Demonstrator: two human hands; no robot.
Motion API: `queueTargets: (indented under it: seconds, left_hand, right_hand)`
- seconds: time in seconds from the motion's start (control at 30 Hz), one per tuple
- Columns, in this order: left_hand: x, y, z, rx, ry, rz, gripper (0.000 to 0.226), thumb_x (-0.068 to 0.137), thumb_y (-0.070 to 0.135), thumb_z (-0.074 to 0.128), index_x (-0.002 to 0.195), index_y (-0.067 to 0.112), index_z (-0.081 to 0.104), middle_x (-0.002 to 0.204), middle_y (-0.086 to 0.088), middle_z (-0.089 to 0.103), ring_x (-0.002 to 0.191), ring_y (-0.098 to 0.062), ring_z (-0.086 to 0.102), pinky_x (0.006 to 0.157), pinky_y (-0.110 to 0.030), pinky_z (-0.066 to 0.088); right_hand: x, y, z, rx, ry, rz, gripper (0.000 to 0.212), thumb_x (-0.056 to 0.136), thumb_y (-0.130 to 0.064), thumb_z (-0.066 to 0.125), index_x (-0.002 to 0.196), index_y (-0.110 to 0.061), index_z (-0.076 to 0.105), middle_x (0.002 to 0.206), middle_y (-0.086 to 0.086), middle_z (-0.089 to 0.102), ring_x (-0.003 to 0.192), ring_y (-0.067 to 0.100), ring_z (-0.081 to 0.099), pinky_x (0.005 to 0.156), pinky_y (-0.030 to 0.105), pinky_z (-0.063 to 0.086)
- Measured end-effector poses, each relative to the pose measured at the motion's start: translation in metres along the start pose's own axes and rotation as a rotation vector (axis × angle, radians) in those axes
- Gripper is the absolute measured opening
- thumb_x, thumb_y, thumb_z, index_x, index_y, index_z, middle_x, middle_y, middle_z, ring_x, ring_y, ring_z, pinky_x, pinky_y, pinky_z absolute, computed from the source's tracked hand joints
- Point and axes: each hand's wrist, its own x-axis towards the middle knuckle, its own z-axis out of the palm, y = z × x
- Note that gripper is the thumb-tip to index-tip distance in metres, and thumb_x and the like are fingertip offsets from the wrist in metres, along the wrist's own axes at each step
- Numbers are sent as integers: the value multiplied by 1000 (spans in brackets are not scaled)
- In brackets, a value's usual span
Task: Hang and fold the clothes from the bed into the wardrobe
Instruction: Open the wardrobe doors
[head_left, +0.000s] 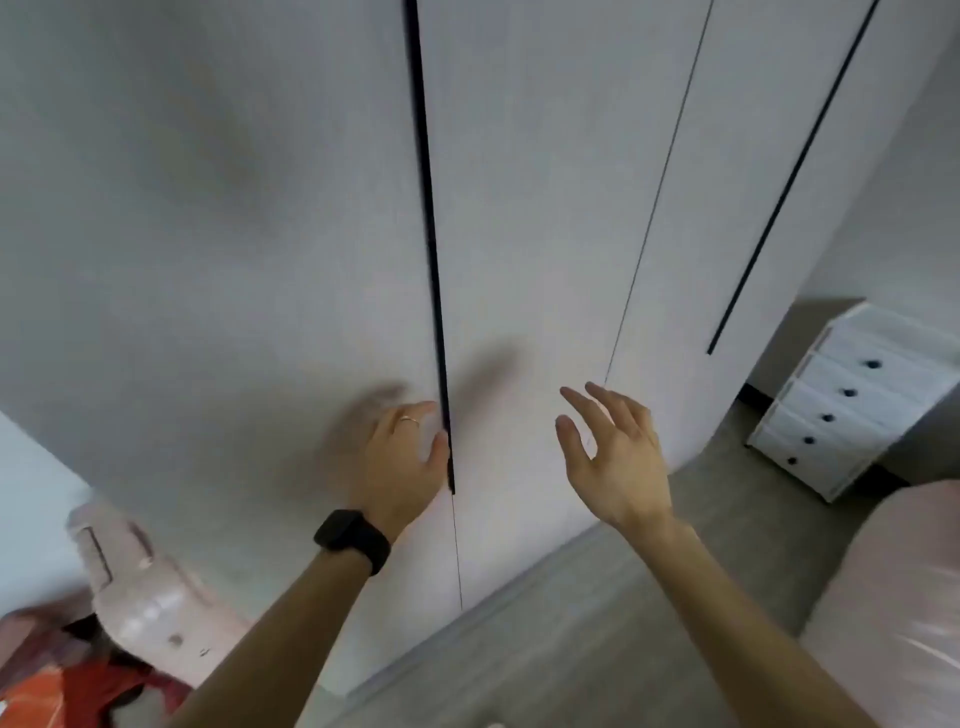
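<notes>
left hand at the handle of the wardrobe, likely to pull it open, grip too blurred to call; right hand hovers spread wide, empty.

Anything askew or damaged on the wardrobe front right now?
Nothing stands out. The wardrobe doors sit shut and even, left hand at the black handle strip, right hand open and empty.

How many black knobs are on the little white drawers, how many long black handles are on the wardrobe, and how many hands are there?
Black knobs: 5
Long black handles: 2
Hands: 2, the left hand and the right hand
Total: 9
</notes>
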Motion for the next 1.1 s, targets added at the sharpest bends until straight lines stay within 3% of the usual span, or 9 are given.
queueTargets:
  seconds: [0.1, 0.2, 0.3, 0.4, 0.53, 0.63, 0.8, 0.97, 1.1]
  left_hand:
    - [26, 8, 6, 18, 76, 30, 33, 98, 25, 53, 130, 17, 60, 127, -4, 63, 118, -26, 56, 99, -35, 42]
    - [50, 13, 10, 41, 171, 19, 40, 94, 32, 52, 128, 14, 63, 125, -5, 65, 117, -27, 58, 101, -40, 46]
    - [71, 16, 15, 47, 343, -2, 39, 91, 31, 63, 126, 13, 66, 128, -5, 65, 120, -28, 57, 100, -44, 48]
    - [85, 33, 14, 79, 424, -95, 39, 90, 40, 60, 123, 21, 66, 126, 3, 66, 116, -24, 59, 90, -40, 53]
    - [113, 54, 10, 280, 498, -203, 41, 91, 53, 60, 117, 22, 66, 111, 5, 68, 101, -23, 62, 76, -37, 54]
    - [127, 67, 13, 411, 512, -316, 45, 94, 60, 51, 111, 21, 66, 101, 6, 69, 95, -23, 62, 77, -37, 50]
    - [136, 77, 14, 560, 555, -417, 30, 92, 43, 48, 93, 20, 67, 80, 7, 71, 81, -22, 65, 99, -45, 38]
    - [137, 79, 17, 633, 645, -393, 21, 85, 36, 62, 73, 19, 60, 63, 9, 63, 67, -18, 61, 97, -45, 40]
    - [129, 84, 13, 681, 623, -348, 27, 85, 41, 55, 66, 25, 46, 59, 12, 58, 63, -13, 59, 93, -38, 37]
  right_hand:
    - [51, -3, 11, 40, -6, -78, 40, 101, -43, 51, 138, -32, 59, 149, -2, 51, 141, 24, 35, 108, 49, 41]
    - [94, -7, 22, 58, 15, -187, 37, 101, -39, 53, 136, -28, 62, 147, -1, 52, 139, 26, 38, 105, 52, 43]
    - [138, -10, 33, 107, 162, -363, 39, 97, -35, 56, 134, -24, 64, 148, 3, 51, 138, 30, 40, 105, 47, 44]
    - [174, -15, 39, 132, 287, -520, 44, 97, -31, 60, 140, -24, 59, 155, 7, 43, 144, 32, 34, 114, 42, 34]
    - [231, -31, 53, 165, 451, -722, 53, 96, -32, 61, 147, -22, 51, 160, 14, 33, 149, 35, 27, 114, 54, 33]
    - [255, -42, 65, 148, 456, -765, 60, 98, -37, 55, 155, -27, 37, 165, 15, 20, 152, 36, 17, 118, 60, 21]
    - [272, -43, 86, 127, 484, -797, 63, 99, -47, 48, 157, -35, 29, 167, 11, 14, 153, 36, 14, 121, 60, 9]
    - [283, -40, 100, 119, 525, -828, 63, 97, -53, 46, 156, -37, 30, 167, 8, 15, 153, 33, 15, 121, 58, 8]
    - [283, -41, 99, 149, 498, -821, 62, 98, -54, 44, 156, -38, 29, 168, 6, 15, 154, 30, 13, 122, 57, 7]
